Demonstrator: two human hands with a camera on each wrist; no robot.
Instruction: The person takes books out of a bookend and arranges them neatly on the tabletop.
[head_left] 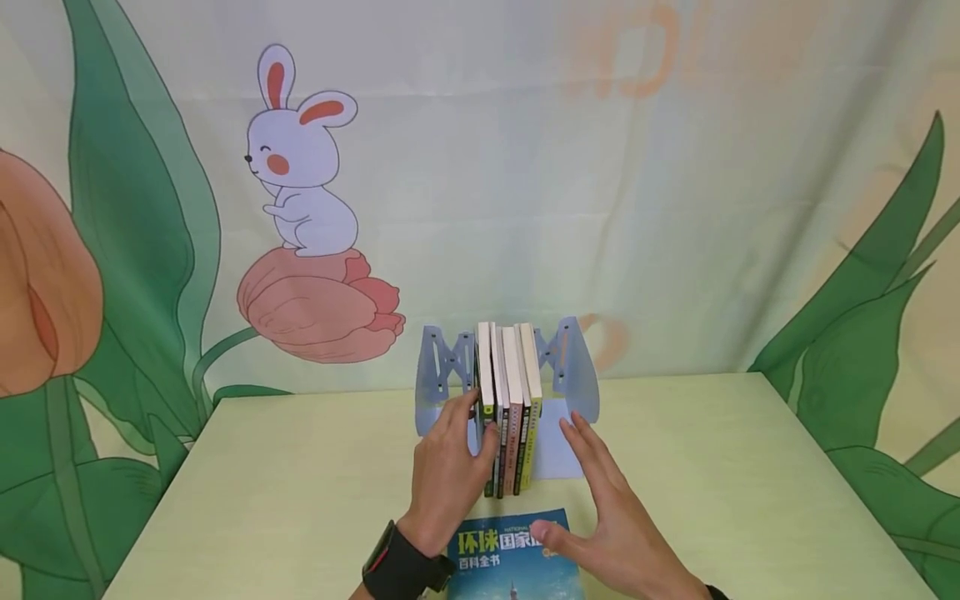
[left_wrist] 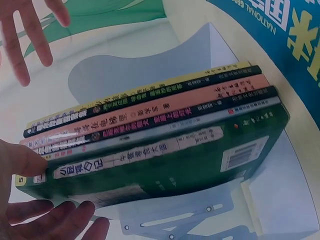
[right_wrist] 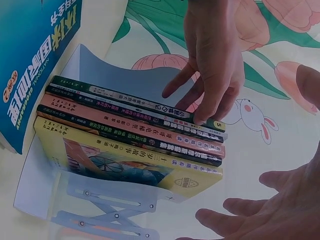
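Several thin books stand upright side by side in a light-blue expandable book stand (head_left: 582,383). Their row runs from a green book (left_wrist: 200,160) at the left to a yellow book (right_wrist: 145,162) at the right, with a pink-spined book (head_left: 513,450) in between. My left hand (head_left: 447,471) is at the green book, its thumb touching near the top of the spine and its extended fingers beside the cover. My right hand (head_left: 618,533) is held apart from the row, fingers spread, with nothing in it.
A large blue book (head_left: 513,575) with a Chinese title lies flat on the pale table (head_left: 285,500), in front of the stand. Behind the table hangs a cloth backdrop (head_left: 487,208) printed with a rabbit, flowers and leaves.
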